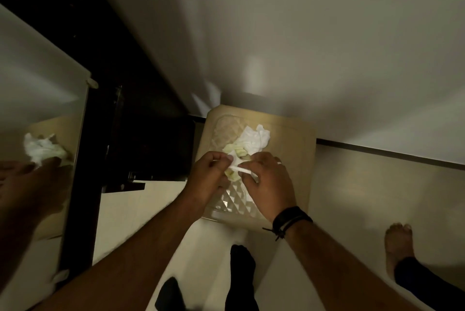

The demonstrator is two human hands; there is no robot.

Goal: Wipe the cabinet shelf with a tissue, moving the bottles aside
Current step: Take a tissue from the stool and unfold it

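I look down at a beige waste bin (pixel 310 159) standing on the floor against the wall. Both hands meet over its mouth. My left hand (pixel 206 181) and my right hand (pixel 270 185) pinch a small crumpled tissue (pixel 237 168), white with yellowish patches, between their fingertips. Another crumpled white tissue (pixel 254 139) lies inside the bin on a clear, diamond-patterned plastic surface (pixel 236 203). My right wrist wears dark bands. No bottles or cabinet shelf surface show clearly.
A dark open cabinet (pixel 151 147) stands left of the bin. Its mirrored door (pixel 42 109) at far left reflects the bin, tissue and a hand. A pale wall rises behind. A bare foot (pixel 398 245) rests on the floor at lower right.
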